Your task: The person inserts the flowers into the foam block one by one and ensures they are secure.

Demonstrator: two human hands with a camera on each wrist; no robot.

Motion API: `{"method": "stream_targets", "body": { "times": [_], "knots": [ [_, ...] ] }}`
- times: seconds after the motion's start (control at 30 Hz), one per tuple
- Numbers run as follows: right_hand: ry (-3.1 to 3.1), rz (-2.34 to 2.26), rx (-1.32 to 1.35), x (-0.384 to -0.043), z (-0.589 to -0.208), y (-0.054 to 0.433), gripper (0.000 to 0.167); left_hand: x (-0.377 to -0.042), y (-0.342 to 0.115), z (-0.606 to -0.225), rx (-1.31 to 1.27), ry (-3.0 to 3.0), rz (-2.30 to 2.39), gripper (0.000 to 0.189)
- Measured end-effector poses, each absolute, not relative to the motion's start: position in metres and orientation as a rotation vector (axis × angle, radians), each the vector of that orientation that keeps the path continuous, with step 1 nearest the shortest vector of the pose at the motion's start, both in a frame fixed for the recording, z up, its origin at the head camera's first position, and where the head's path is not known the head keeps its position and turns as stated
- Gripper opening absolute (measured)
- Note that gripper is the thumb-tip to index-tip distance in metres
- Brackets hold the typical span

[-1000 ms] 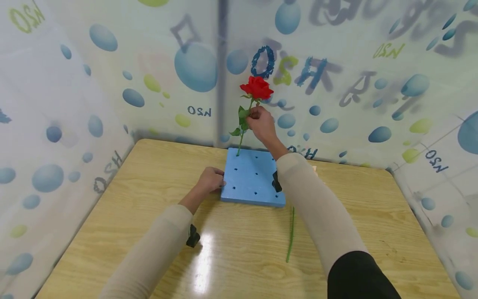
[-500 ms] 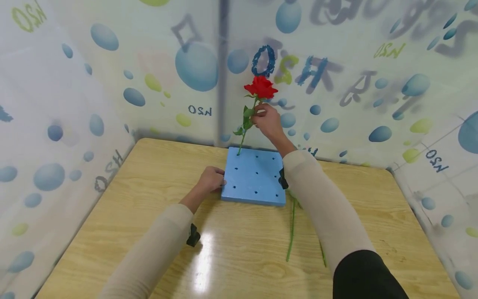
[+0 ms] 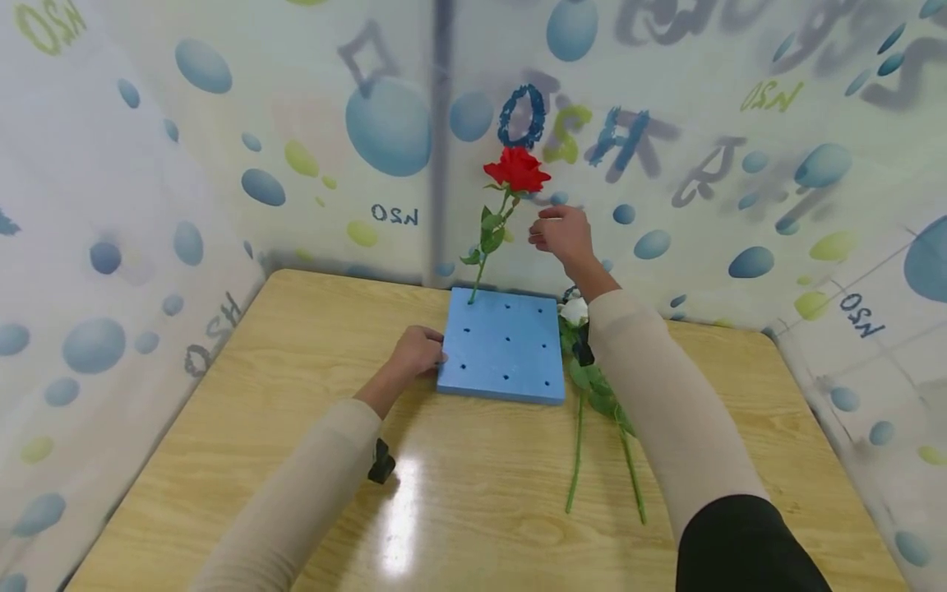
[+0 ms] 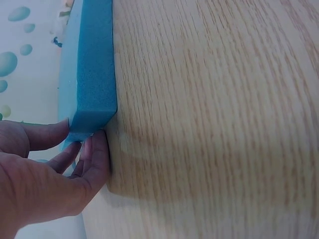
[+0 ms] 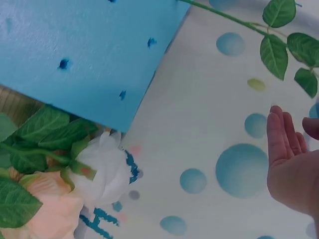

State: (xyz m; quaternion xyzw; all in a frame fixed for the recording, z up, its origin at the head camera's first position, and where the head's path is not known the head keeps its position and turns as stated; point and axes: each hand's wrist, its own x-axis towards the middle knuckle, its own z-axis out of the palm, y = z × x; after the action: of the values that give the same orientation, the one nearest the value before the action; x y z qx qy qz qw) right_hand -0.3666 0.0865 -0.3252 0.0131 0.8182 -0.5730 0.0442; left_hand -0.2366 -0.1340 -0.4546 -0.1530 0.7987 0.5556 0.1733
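A red rose (image 3: 517,170) with a green leafy stem stands slightly tilted in the back left hole of a blue foam board (image 3: 488,353). To the right of its stem and apart from it, my right hand (image 3: 564,234) is raised, holding nothing; its fingers look relaxed in the right wrist view, where rose leaves (image 5: 274,55) show above. My left hand (image 3: 418,352) grips the board's left edge. In the left wrist view the thumb (image 4: 50,136) lies at the upper edge of the board, with the fingers (image 4: 97,162) at its side near the table.
Right of the board lie a white rose (image 3: 574,311) and a peach rose (image 5: 52,204), their green stems (image 3: 631,469) pointing towards me on the wooden table (image 3: 481,510). My right sleeve (image 3: 666,411) partly covers them. A patterned wall (image 3: 333,164) rises behind the table.
My right hand has let go of the red rose's stem and moved right. The rose stays standing in the board. My left hand remains at the board's edge.
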Motion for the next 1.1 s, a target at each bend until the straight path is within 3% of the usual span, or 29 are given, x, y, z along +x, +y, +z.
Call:
{"method": "stream_targets", "body": {
  "times": [0.4,0.73,1.1],
  "knots": [
    [2.538,-1.676,0.185,-0.367,-0.333,0.125,0.038,-0.234,-0.135,-0.453,-0.42,2.305,1.536,0.041],
    [2.471,-1.612,0.144,-0.356,-0.333,0.156,0.055,-0.238,-0.132,-0.457,-0.387,2.326,1.537,0.042],
    [2.43,-1.552,0.117,-0.341,-0.337,0.175,0.058,-0.237,-0.135,-0.457,-0.379,2.325,1.532,0.043]
  ]
}}
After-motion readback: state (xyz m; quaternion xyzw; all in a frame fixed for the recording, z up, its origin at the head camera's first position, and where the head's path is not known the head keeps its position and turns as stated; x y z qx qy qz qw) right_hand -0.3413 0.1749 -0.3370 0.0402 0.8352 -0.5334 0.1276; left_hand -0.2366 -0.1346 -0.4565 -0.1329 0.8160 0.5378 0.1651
